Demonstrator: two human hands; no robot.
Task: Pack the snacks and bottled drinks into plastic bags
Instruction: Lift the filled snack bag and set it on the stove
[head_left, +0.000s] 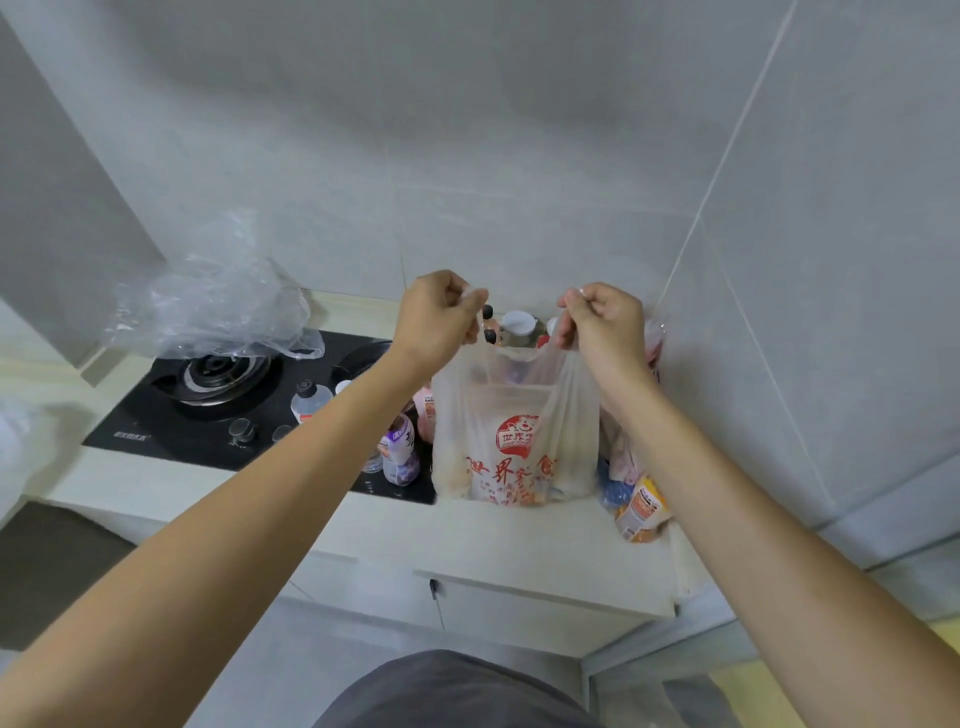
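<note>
Both hands are holding a printed plastic bag (514, 441) upright on the tabletop (467, 540), just right of the gas stove (218, 395). The left hand (434, 322) is pinching the left handle in a closed grip; the right hand (605, 327) is pinching the right handle likewise. Bottles (400, 449) are standing between stove and bag; snack packets (641, 506) are lying just right of the bag. A crumpled clear bag (218, 306) is resting on the stove's far burner.
</note>
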